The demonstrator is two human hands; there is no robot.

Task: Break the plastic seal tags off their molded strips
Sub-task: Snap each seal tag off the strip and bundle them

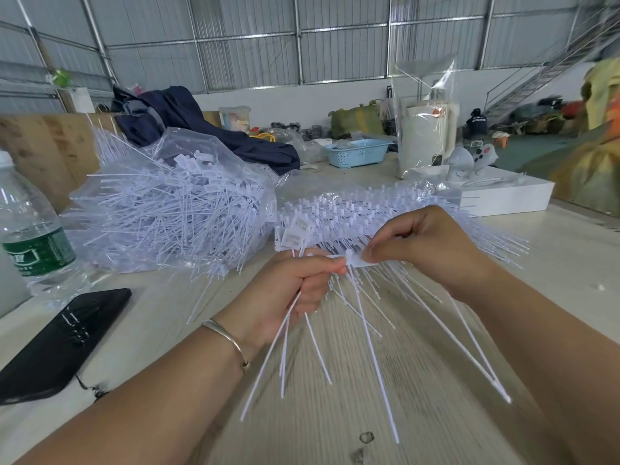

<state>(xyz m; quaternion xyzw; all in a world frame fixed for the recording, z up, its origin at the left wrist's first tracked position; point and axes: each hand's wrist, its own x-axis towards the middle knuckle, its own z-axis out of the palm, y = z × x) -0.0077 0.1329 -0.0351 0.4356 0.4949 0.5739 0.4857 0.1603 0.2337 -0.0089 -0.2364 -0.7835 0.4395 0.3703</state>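
Over the pale wood-grain worktop [385,380], the left hand [288,297] grips a bunch of white seal tags [302,333], their thin tails fanning toward the camera. The right hand [426,250] pinches a molded strip [357,260] beside the left thumb. Behind lie a bag of loose tags [174,209], stacked strips [335,216], a water bottle [30,229] and a black phone [57,340].
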